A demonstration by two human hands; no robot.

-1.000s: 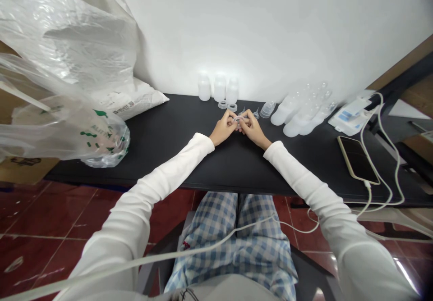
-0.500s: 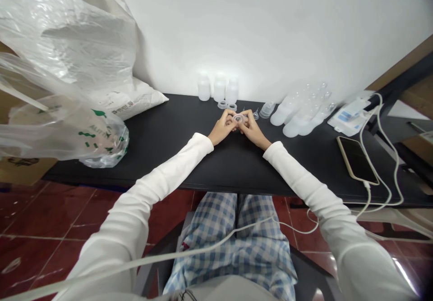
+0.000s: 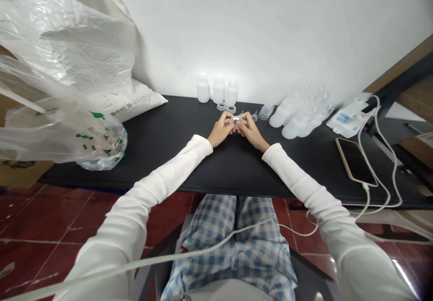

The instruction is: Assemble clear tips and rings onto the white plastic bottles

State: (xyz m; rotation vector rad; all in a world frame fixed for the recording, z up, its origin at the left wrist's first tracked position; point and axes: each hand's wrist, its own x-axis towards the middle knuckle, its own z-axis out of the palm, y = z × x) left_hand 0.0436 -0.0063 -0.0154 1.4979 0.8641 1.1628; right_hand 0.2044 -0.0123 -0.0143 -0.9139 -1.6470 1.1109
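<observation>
Over the black table, my left hand (image 3: 219, 131) and my right hand (image 3: 252, 132) pinch a clear bottle collar ring (image 3: 236, 120) from both sides. My right thumb lies over its opening; whether a teat sits inside is too small to tell. Just beyond my fingers are two loose collar rings, one (image 3: 221, 107) beside the other (image 3: 231, 109). A clear teat (image 3: 254, 117) stands right of my right fingers, with another partly hidden behind them. Farther right is a stack of clear caps (image 3: 266, 111). Three frosted bottles (image 3: 218, 91) stand upright against the wall.
Several capped bottles (image 3: 297, 116) lie together at the right. Beyond them are a blue-and-white package (image 3: 348, 117), a phone (image 3: 356, 162) and white cables (image 3: 394, 175). Large plastic bags (image 3: 77, 44) fill the left end of the black table (image 3: 162, 157). A cable crosses above my lap.
My hands stay together on the collar ring. The ring has turned slightly and my right thumb has shifted on it. The whole view has moved a little.
</observation>
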